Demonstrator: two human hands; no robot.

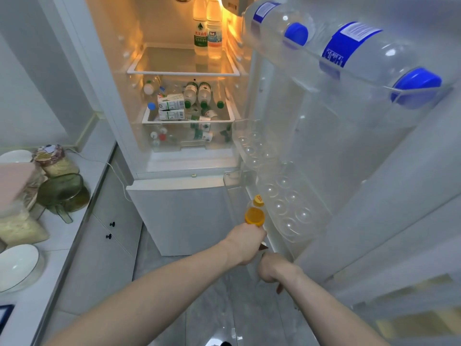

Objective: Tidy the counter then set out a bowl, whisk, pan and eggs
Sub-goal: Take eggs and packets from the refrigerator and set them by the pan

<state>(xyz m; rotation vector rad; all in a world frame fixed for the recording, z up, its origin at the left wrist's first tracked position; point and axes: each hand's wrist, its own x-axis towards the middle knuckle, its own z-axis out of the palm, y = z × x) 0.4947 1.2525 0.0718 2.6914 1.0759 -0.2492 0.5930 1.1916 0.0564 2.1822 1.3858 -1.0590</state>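
Head view: left hand clamped on orange bottle — could snag door shelf; right hand curled, grip unclear.

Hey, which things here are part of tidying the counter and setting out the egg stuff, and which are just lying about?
In the job:
left hand gripping the orange bottle
right hand
white bowl
empty egg tray

Lying about:
water bottles
milk cartons
green glass lid
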